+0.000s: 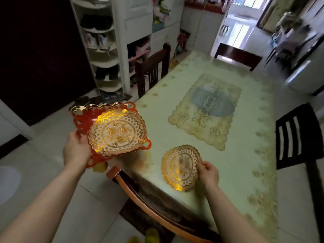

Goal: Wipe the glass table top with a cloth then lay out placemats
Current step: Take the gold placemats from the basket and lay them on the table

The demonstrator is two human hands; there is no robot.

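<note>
A: Where's the open room?
B: Most of the table (245,155); only the big mat (205,111) in the middle and a gold doily (180,167) near the edge.
A: Anything blocking?
B: Chairs (152,67) crowd every side

Your left hand (76,149) is raised with fingers clamped; your right hand (208,174) is lower and pinching; both forearms are bare and extended.

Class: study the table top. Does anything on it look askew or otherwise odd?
The large rectangular mat lies skewed to the table edges. A brownish smudge marks the near corner. Otherwise nothing stands out.
</note>
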